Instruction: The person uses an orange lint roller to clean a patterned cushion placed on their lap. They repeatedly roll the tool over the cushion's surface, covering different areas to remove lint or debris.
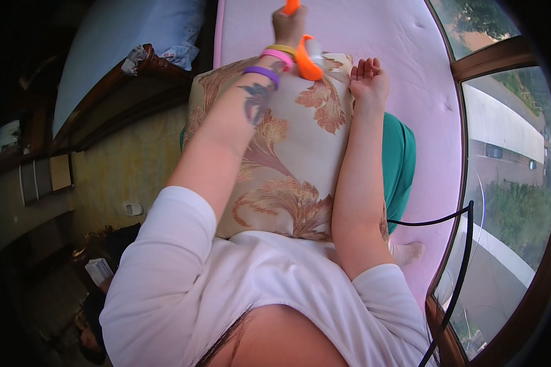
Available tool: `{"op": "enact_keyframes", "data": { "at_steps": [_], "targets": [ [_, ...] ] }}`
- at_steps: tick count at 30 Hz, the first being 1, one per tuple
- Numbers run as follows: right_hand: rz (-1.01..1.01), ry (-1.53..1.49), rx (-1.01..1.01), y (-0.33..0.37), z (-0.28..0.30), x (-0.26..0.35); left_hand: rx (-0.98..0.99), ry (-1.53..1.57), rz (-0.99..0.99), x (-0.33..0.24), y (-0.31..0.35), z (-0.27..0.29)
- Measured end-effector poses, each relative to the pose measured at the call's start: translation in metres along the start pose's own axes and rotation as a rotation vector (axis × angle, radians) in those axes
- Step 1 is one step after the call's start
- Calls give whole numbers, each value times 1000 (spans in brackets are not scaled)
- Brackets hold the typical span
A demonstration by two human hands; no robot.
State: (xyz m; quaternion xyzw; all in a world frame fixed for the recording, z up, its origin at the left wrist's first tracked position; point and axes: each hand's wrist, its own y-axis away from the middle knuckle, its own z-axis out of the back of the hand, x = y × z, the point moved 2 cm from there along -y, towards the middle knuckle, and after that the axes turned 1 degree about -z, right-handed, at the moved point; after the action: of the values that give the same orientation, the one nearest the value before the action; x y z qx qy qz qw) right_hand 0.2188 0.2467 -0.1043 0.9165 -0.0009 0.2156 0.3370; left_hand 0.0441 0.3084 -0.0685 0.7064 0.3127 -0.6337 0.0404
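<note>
My left hand (pixel 288 25) is closed on an orange strip-like thing (pixel 291 6), partly cut off by the top edge. Bands in yellow (pixel 283 49), pink (pixel 278 57) and purple (pixel 262 73) ring that wrist and forearm. Beside the wrist, over the cushion, is a curved orange piece (pixel 307 64) with a whitish, see-through part; it is blurred, and I cannot tell its kind or whether it joins the strip. My right hand (pixel 369 81) rests palm up at the cushion's right edge, fingers loosely curled and nothing in it. The patterned cushion (pixel 294 150) lies across my lap.
I sit on a pink mattress (pixel 419 67). A window (pixel 508 147) with a wooden frame runs along the right, and a black cable (pixel 469 244) crosses in front of it. At left stands another bed (pixel 122 55) with a carved wooden post; a person (pixel 92 333) is at lower left.
</note>
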Motion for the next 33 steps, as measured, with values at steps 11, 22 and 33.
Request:
{"op": "enact_keyframes", "data": {
  "at_steps": [11, 22, 33],
  "targets": [
    [-28, -2, -79, -1, 6, 1, 102, -172, 314, 46, -1, -13],
    [-33, 3, -65, -5, 6, 9, -41, -258, 349, -32, -35, 151],
    [-56, -9, -68, -9, 6, 7, 308, -996, -28, -57, -56, 275]
  ]
}}
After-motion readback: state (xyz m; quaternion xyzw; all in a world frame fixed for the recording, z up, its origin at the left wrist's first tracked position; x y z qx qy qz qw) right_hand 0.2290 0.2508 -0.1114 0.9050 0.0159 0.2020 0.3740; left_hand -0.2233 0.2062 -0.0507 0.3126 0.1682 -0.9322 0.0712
